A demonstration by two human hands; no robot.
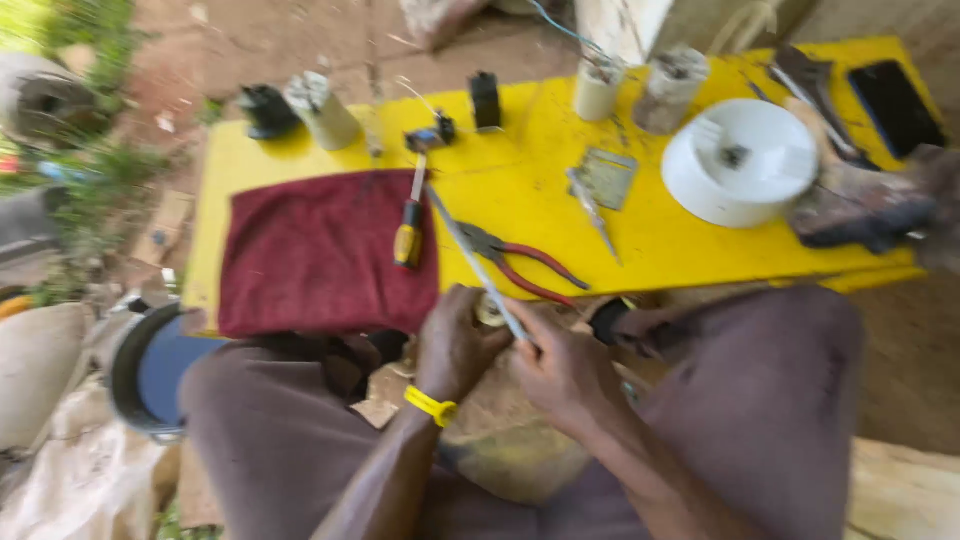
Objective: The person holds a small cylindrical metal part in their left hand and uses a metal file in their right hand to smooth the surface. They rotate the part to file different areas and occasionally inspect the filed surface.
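A small round, pale metallic part [489, 310] is pinched in the closed fingers of the left hand [455, 340], just in front of the near edge of the long yellow wooden bench [520, 190] and above the lap. A thin, straight grey metal rod [475, 262] is gripped in the closed right hand [562, 365], its near end laid against the part and its far end slanting up over the bench. The part is judged light, hard and easily dropped, best held by its rim; the rod looks stiff and slim, best held close to its working end. Blur hides finer detail. On the bench lie red-handled pliers [520, 262] beside the rod, a yellow-and-black-handled screwdriver [409, 222] on the edge of a dark red cloth [320, 250], and a white round plastic housing [740, 160] toward the right end. Along the far edge stand two pale cylindrical capacitors [598, 88]; a black flat phone [895, 105] lies at the right corner. No label can be made out.
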